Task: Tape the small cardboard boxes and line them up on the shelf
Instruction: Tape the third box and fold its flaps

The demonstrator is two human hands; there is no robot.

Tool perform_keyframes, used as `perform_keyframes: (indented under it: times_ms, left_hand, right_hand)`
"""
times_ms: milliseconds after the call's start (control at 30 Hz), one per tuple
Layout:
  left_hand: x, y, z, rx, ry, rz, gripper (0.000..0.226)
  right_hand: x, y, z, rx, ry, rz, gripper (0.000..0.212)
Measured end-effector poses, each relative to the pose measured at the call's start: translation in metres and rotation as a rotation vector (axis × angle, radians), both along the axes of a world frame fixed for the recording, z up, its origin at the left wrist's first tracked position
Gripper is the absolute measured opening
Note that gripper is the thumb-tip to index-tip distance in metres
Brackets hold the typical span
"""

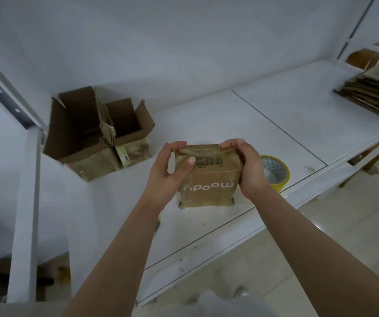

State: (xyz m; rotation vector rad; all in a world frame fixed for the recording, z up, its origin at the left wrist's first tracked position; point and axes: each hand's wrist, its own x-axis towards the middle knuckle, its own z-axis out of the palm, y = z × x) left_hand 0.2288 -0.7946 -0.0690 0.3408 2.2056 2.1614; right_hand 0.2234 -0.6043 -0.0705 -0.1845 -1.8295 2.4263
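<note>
On the white metal shelf point(241, 124) I saw the small brown taped cardboard box point(209, 179) standing, my left hand point(168, 172) and right hand point(248, 168) both grasping its top edge.

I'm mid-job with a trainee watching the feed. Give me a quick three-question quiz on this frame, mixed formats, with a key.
1. True or false: the roll of yellow tape lies on the shelf to the right of the small cardboard box that the hands hold.
2. Multiple choice: where do the two open boxes stand? A) at the left end of the shelf, side by side; B) stacked on the flattened cardboard; C) on the floor.
3. Fill in: the left hand and the right hand both grip the box at its ____ edge.

Key: 1 true; 2 A; 3 top.
</note>
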Motion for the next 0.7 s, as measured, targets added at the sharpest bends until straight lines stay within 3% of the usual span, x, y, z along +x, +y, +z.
perform_keyframes:
  times_ms: [67,200,333,433,533,600,700]
  left_hand:
    - [-0.003,0.001,0.000,0.089,-0.075,0.001,0.025]
    - [-0.003,0.002,0.013,0.045,-0.175,0.010,0.030]
    - [-0.005,0.007,0.030,-0.524,0.052,0.108,0.042]
    - [-0.004,0.025,0.039,-0.904,0.239,0.072,0.049]
    - [-0.005,0.036,0.032,-1.335,0.243,-0.019,0.056]
    - [-0.008,0.035,0.029,-1.381,0.240,-0.024,0.057]
    - [-0.009,0.034,0.028,-1.373,0.252,-0.011,0.060]
  right_hand:
    - [0.000,0.003,-0.003,0.032,0.020,0.043,0.036]
    - [0.000,0.005,-0.006,0.158,0.049,0.094,0.006]
    - [-0.001,0.006,-0.001,0.167,0.007,0.073,0.025]
    - [0.000,0.005,0.002,0.202,-0.006,0.107,0.022]
    - [0.000,0.020,0.008,0.304,0.013,0.227,0.012]
    - [-0.003,0.044,0.015,0.362,0.002,0.232,0.019]
    - [-0.006,0.080,0.021,0.506,-0.028,0.069,0.015]
